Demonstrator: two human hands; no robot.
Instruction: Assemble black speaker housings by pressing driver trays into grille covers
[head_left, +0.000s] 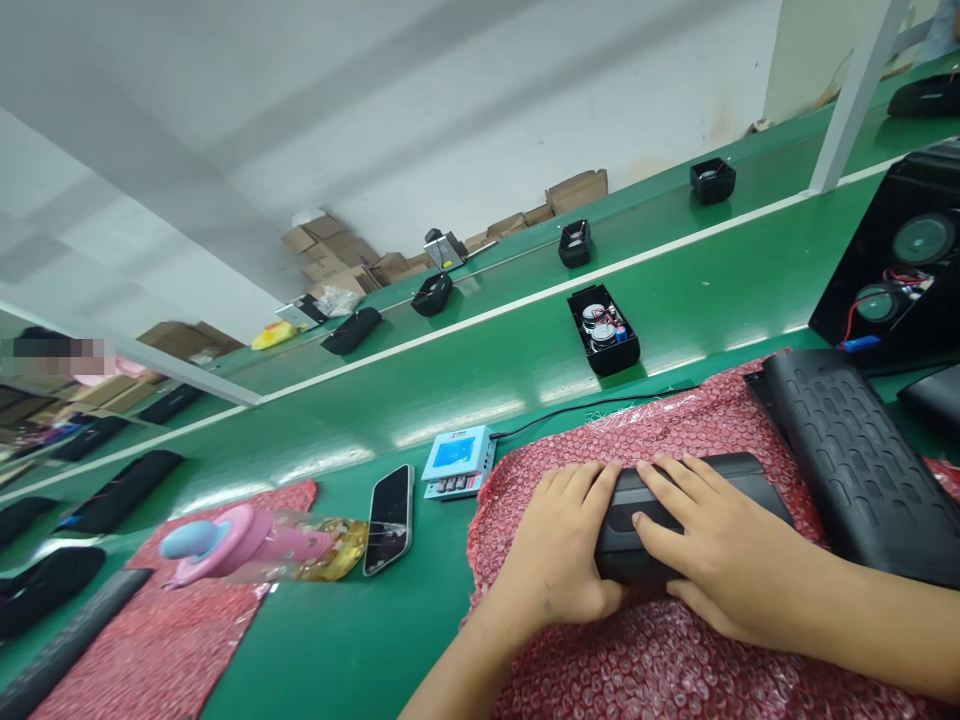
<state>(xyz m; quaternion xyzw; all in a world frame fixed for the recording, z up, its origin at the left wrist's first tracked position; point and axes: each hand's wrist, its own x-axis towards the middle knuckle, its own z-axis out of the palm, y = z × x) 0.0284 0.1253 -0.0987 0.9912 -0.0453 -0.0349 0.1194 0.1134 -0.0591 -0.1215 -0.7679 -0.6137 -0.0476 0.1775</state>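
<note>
A black speaker housing (739, 470) lies lengthwise on a sheet of red bubble wrap (525, 480). My left hand (559, 545) wraps round its left end, fingers over the far side and thumb along the near side. Across its top lies my right hand (709, 545), the fingers slightly spread over the casing and the thumb at the near edge. Its underside and inside are hidden. To the right of it rests a larger black speaker panel (847, 440) with an embossed oval pattern.
Left of the wrap are a small blue tester (456, 458) with a cable, a phone (390, 520) and a lying pink-capped bottle (277, 545). An open speaker shell (604, 330) with wired drivers sits on the green conveyor (480, 365). A big speaker box (900, 260) stands right.
</note>
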